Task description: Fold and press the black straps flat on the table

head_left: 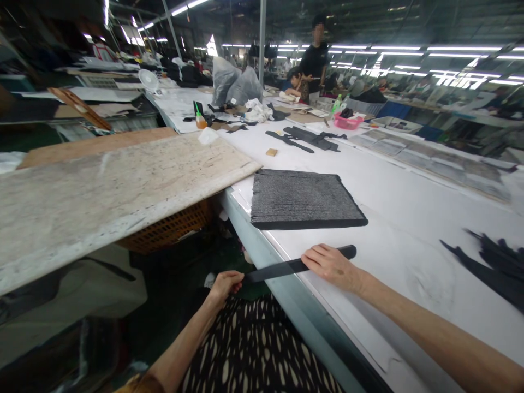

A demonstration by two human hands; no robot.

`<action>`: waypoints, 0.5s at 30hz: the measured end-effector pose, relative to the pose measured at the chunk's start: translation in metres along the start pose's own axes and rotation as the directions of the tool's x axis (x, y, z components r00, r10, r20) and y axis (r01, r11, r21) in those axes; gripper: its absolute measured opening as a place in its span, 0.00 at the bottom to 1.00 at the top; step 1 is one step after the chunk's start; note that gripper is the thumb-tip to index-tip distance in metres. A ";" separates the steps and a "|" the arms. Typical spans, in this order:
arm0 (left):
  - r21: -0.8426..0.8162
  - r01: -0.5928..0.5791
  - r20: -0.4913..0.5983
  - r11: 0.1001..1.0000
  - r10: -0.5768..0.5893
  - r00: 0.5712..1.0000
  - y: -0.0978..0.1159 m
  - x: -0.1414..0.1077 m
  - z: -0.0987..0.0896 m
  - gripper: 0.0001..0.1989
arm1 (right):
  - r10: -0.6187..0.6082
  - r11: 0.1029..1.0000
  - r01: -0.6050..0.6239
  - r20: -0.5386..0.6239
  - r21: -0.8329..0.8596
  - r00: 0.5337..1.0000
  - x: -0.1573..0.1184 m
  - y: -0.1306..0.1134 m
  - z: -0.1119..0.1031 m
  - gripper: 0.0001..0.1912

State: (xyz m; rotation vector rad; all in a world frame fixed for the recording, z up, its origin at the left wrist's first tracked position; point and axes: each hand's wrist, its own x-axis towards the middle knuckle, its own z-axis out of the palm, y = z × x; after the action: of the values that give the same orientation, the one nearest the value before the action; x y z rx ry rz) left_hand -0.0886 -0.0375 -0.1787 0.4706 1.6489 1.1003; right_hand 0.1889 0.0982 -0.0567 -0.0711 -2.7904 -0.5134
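A long, narrow strip of dark fabric (282, 269) stretches from over the table's near edge onto the white tabletop. My left hand (227, 285) pinches its near end, out past the edge and above my lap. Over the strip, close to its rounded far end, my right hand (327, 263) is closed and presses it to the table; the thumb is hidden. Just beyond, a neat stack of dark grey strips (307, 197) lies flat, its layered edges showing. Loose black pieces (497, 267) lie in a heap at the far right.
A pale, worn board (123, 180) juts in at the left, above an orange crate (167, 226). Farther back on the white table (393, 240) are a small tan block (271, 152), dark cut pieces (313, 137) and a pink basket (347, 120). Other people stand or sit behind.
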 end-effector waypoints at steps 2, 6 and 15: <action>0.006 0.009 -0.025 1.000 -0.009 1.000 -0.008 0.004 -0.006 0.17 | -0.046 0.999 0.046 0.011 -0.009 0.999 0.011 -0.005 0.003 0.10; 0.014 0.022 -0.051 1.000 -0.021 0.998 -0.022 0.009 -0.012 0.18 | -0.108 0.994 0.108 -0.004 -0.004 0.994 0.024 -0.011 0.007 0.08; 0.025 0.046 -0.071 0.999 -0.044 0.996 -0.037 0.016 -0.012 0.18 | -0.013 1.000 0.012 -0.020 -0.009 1.000 0.006 -0.005 0.005 0.10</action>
State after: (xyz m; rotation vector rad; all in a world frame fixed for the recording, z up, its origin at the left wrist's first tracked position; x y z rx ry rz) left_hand -0.0971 -0.0491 -0.2177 0.4136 1.7297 1.0741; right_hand 0.1815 0.0956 -0.0613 -0.0503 -2.7710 -0.5274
